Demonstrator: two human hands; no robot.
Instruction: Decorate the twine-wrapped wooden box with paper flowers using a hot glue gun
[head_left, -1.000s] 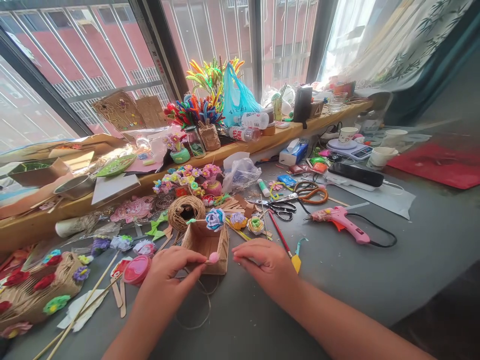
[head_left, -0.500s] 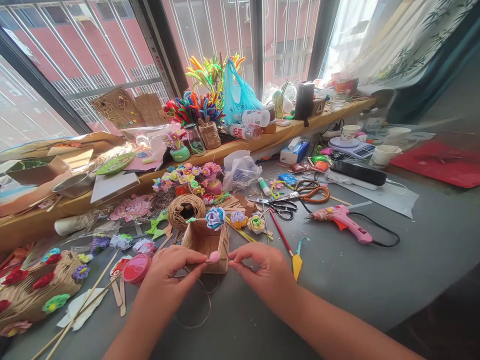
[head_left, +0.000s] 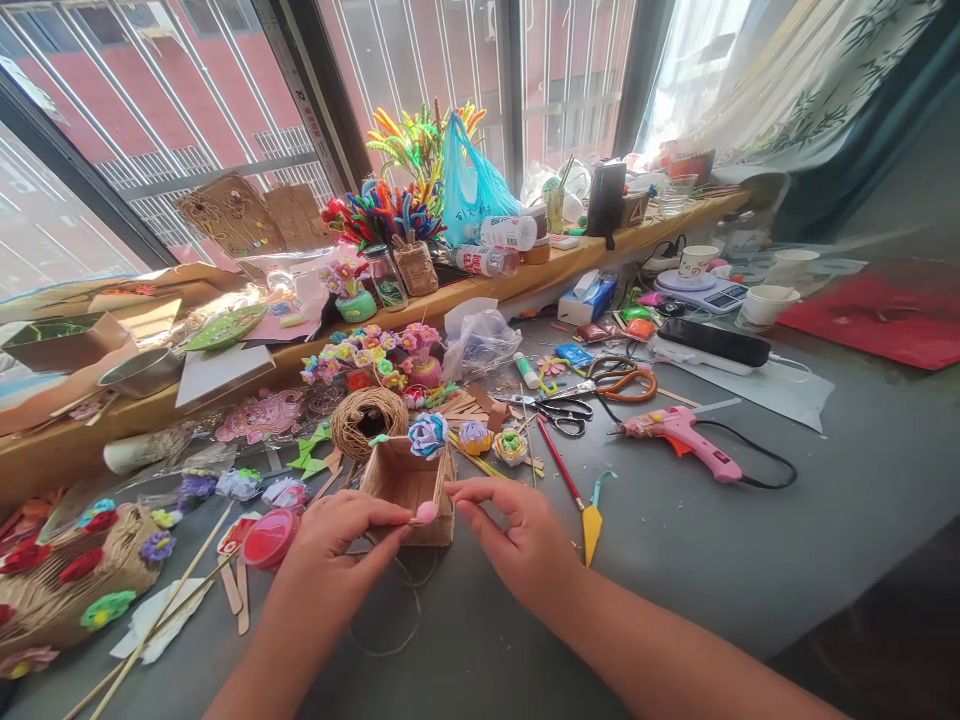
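A small open box covered in brown material stands on the grey table, with a blue-and-white flower on its far right corner. My left hand pinches the box's front rim between thumb and forefinger, beside a pink ball on that rim. At the box's right side is my right hand, its thumb and forefinger slightly apart and nothing visible between them. A thin loop of twine lies in front of the box. Behind it sits a roll of twine.
To the right lie a pink glue gun with its cord, scissors and a red-handled tool with a yellow tip. A red-lidded tub, wooden sticks and a flower-decorated twine-wrapped piece are on the left.
My right hand has risen slightly along the box's right side, and its finger and thumb have parted a little. My left hand stays on the front rim. The whole view has shifted slightly.
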